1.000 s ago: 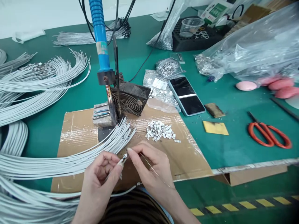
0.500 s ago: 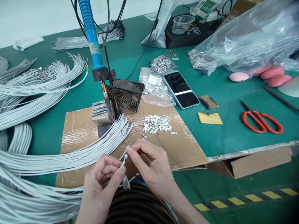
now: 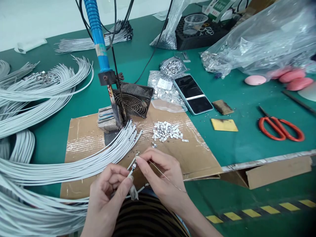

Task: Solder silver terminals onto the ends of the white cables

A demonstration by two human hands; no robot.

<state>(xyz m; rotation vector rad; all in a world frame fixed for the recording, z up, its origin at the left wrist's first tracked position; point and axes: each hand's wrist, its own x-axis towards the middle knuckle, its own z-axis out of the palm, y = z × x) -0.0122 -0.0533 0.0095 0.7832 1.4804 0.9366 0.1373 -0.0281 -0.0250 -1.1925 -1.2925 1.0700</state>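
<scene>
My left hand [image 3: 108, 189] is closed, with thumb and fingers pinching a white cable [image 3: 130, 172]. A small metal-and-white connector [image 3: 134, 166] sits at that cable's end. My right hand [image 3: 164, 179] is closed too, thumb and forefinger pinched right beside the connector. From its fingers a thin solder wire [image 3: 160, 172] runs back over the hand towards the wrist. The wire's tip is hidden by the fingertips. Just beyond both hands lies a bundle of white cables [image 3: 98, 161], ends pointing away from me. A heap of small white-and-metal connectors [image 3: 166, 131] rests on the cardboard sheet [image 3: 195, 158].
A blue-handled soldering iron [image 3: 101, 56] stands tilted above a worn block [image 3: 107, 121], beside a black fan [image 3: 135, 100]. Further right are a phone [image 3: 193, 93], a yellow sponge [image 3: 224, 125] and red-handled scissors [image 3: 281, 128]. More cable bundles [image 3: 44, 92] fill the left side.
The whole view has shifted slightly, so things on the right appear a little further right. My hands keep the same hold.
</scene>
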